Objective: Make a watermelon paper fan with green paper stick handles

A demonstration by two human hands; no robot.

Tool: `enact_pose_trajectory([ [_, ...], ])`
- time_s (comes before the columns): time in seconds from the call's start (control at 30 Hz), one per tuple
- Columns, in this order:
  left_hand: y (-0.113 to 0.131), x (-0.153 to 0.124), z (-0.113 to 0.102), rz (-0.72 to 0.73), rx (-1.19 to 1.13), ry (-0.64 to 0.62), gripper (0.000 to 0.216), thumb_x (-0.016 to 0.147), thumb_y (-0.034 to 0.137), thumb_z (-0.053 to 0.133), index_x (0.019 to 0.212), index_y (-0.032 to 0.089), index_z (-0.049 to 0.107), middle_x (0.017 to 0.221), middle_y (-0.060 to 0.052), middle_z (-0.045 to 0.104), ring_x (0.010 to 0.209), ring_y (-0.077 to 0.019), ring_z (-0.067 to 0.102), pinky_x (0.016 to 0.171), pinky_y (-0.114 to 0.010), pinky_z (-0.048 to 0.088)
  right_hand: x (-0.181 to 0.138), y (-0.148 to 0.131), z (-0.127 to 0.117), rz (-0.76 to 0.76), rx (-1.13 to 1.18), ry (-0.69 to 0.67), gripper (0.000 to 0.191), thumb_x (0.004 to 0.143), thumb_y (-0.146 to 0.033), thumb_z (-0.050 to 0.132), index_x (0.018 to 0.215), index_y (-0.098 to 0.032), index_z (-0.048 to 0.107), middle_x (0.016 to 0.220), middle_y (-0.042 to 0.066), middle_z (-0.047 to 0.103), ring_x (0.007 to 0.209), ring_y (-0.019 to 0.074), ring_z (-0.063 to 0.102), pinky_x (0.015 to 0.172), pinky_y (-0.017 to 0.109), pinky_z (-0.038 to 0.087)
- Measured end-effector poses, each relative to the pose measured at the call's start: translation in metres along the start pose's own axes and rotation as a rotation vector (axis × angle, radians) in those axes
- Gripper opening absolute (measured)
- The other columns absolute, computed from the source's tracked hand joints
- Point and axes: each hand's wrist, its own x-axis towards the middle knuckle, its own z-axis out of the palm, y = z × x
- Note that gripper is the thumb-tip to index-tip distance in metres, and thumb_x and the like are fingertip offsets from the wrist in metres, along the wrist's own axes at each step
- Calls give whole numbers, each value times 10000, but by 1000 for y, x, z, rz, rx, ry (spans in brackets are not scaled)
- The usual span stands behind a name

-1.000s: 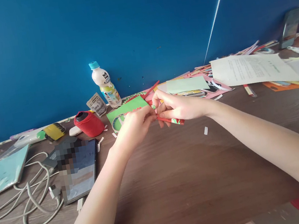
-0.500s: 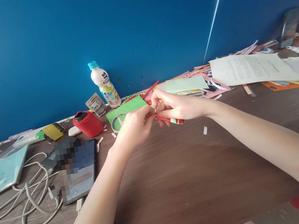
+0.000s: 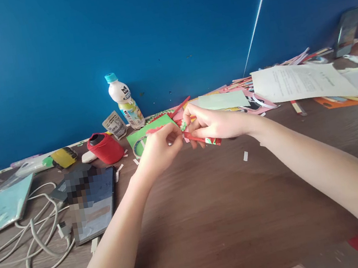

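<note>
Both my hands meet above the brown table (image 3: pixel 212 210), near its far side. My left hand (image 3: pixel 158 152) is closed, its fingertips pinching a thin red paper strip (image 3: pixel 156 129) that runs leftward from the pinch. My right hand (image 3: pixel 213 123) is closed round a red paper piece with green and white marks (image 3: pixel 205 140), which sticks out below the fingers. A small green and white woven bit (image 3: pixel 183 126) shows between the two hands. A green card (image 3: pixel 151 129) lies on the table just behind my left hand.
A white bottle with a blue cap (image 3: pixel 124 101) stands at the blue wall. A red roll (image 3: pixel 105 148), a dark tablet (image 3: pixel 91 203) and white cables (image 3: pixel 30 250) lie at left. Coloured papers and a printed sheet (image 3: pixel 297 83) cover the far right. Small paper scraps (image 3: pixel 246 155) dot the table.
My hands have lifted slightly and drawn a little apart; the red strip now shows stretched out to the left of my left fingertips.
</note>
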Motion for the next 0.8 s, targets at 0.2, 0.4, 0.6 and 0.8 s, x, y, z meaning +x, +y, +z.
enact_pose_trajectory([
  [0.2, -22, 5, -11, -224, 98, 199, 45, 662, 174, 471, 660, 182, 515, 631, 34, 576, 598, -109, 511, 580, -213, 377, -4, -2, -10, 158, -50, 14, 208, 795, -115, 431, 869, -239, 281, 685, -23, 615, 486, 97, 507, 375, 188, 320],
  [0.4, -62, 5, -32, -464, 213, 461, 28, 619, 184, 487, 628, 187, 514, 653, 12, 606, 647, -146, 553, 616, -246, 394, -3, 5, -17, 243, -43, 14, 229, 757, -78, 437, 852, -230, 294, 607, -37, 610, 405, 81, 443, 386, 200, 306],
  [0.6, -87, 1, -42, -601, 136, 602, 23, 628, 179, 459, 637, 200, 458, 602, 3, 600, 636, -171, 605, 648, -276, 439, -2, 15, -23, 302, -62, 53, 212, 766, -112, 471, 857, -231, 320, 629, -21, 640, 470, 112, 513, 436, 227, 327],
  [0.8, -89, 1, -36, -616, 101, 566, 64, 662, 188, 425, 639, 195, 484, 608, -3, 612, 598, -160, 593, 618, -269, 437, -1, 20, -27, 296, 8, 107, 227, 773, -124, 530, 870, -225, 350, 682, 12, 669, 636, 161, 604, 518, 252, 388],
])
